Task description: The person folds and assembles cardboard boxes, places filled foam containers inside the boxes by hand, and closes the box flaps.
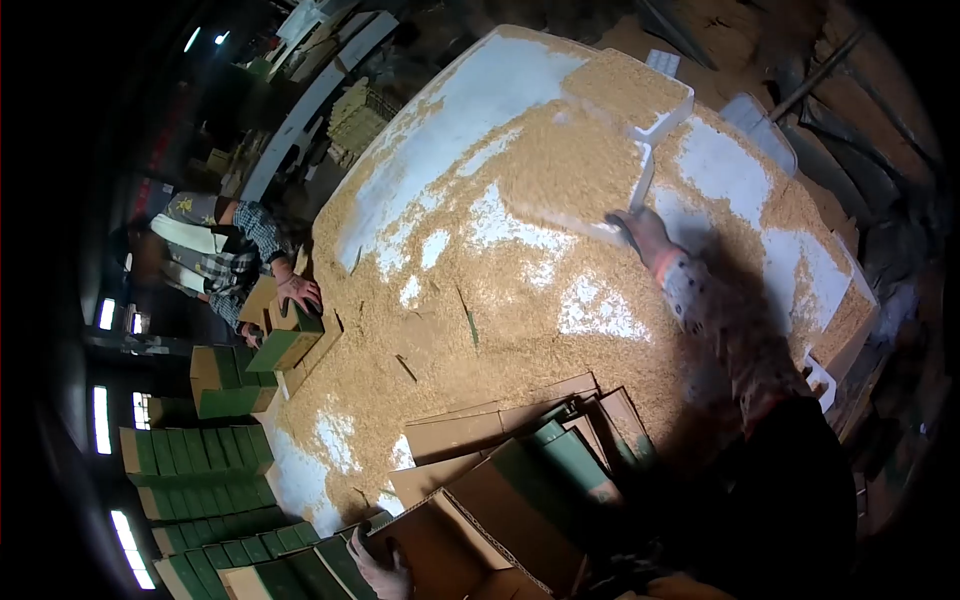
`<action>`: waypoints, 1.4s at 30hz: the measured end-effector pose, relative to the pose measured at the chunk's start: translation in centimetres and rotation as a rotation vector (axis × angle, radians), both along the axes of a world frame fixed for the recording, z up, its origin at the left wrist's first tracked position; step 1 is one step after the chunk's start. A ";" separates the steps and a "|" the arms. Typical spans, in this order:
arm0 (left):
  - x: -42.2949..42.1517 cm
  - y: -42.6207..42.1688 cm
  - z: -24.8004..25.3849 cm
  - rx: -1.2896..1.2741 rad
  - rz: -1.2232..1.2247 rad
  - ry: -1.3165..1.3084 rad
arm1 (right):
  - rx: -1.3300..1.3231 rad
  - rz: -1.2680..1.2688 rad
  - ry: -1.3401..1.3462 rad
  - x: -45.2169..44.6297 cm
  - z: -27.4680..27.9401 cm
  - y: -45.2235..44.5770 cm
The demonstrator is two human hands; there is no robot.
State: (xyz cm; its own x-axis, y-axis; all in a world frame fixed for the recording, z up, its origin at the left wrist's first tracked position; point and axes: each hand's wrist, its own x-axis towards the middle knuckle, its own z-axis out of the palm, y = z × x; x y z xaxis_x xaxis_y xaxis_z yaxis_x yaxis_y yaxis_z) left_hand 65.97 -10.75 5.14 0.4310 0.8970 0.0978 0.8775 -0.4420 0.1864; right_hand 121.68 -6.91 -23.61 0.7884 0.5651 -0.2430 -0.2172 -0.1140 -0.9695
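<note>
My right hand (643,236), in a dark-fingered glove, grips the near corner of a white tray (641,178) heaped with tan shavings. My left hand (380,566) is at the bottom, its fingers on the edge of an open cardboard box (440,540); part of it is hidden. Beside that box lie green and brown cartons (550,470), partly in shadow. Loose shavings (430,330) cover much of the white table surface (330,480).
Across the table at the left, a co-worker's gloved hand (297,292) rests on a green box (285,345). Rows of green boxes (200,452) stand at the lower left. Another white tray (668,120) with shavings lies at the back.
</note>
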 end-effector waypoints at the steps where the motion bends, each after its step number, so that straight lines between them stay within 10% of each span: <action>1: -3.6 -0.2 -2.9 0.156 0.045 0.033 | 0.020 0.032 0.139 -0.3 -0.7 -3.2; 4: -3.5 -0.1 -2.5 0.094 0.024 -0.012 | -0.108 -0.177 -0.085 -2.4 -0.2 -6.2; 10: -4.8 -0.3 -2.9 0.071 0.035 -0.096 | 0.420 0.451 0.058 -8.8 3.8 -8.5; 12: -5.1 -0.5 -3.5 0.057 0.094 -0.296 | 0.511 0.180 1.276 -11.0 9.4 -9.8; 16: -6.7 0.6 -5.7 -0.082 0.220 -0.604 | 0.223 0.785 -0.280 -11.8 12.3 -15.7; 22: -6.9 -2.2 -4.0 0.004 0.068 -0.492 | -0.067 0.659 -0.092 -14.7 2.6 -15.2; 25: -7.5 -2.4 -3.7 -0.106 0.084 -0.550 | -0.264 0.710 -0.481 -17.1 2.7 -14.7; 29: -7.5 -3.4 -3.7 0.031 0.020 -0.570 | -0.318 0.093 -0.347 -12.8 -4.5 -7.8; 31: -7.2 -3.4 -3.3 0.005 0.036 -0.595 | -0.372 -0.244 -0.540 -18.8 8.4 -9.5; 35: -6.7 -3.9 -2.9 -0.027 0.067 -0.612 | -0.219 0.141 -0.975 -20.1 17.6 -3.9; 42: -6.4 -3.3 -2.4 -0.028 0.102 -0.610 | -0.716 1.222 -1.364 -26.9 21.5 1.5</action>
